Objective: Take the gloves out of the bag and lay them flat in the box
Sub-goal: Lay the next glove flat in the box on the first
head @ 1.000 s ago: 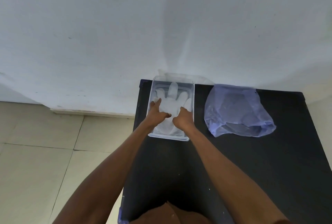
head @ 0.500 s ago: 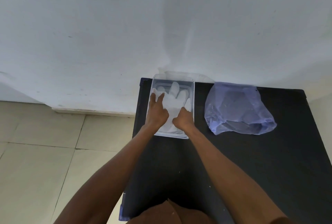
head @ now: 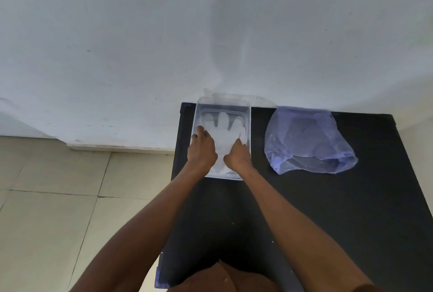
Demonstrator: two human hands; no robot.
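Observation:
A clear plastic box stands at the far left corner of the black table. A white glove lies spread inside it, fingers pointing to the wall. My left hand presses on the glove's left side, fingertips near its outer finger. My right hand rests on the glove's right side, one finger stretched toward its thumb. To the right of the box lies a translucent blue bag, crumpled, its mouth facing me; what it holds is not clear.
The table's back edge meets a white wall. Its left edge drops to a beige tiled floor. The box's clear lid leans behind the box against the wall.
My left hand has slid from the glove's middle out to its left side. My right hand has stayed nearly in place. The glove's fingers lie more spread now.

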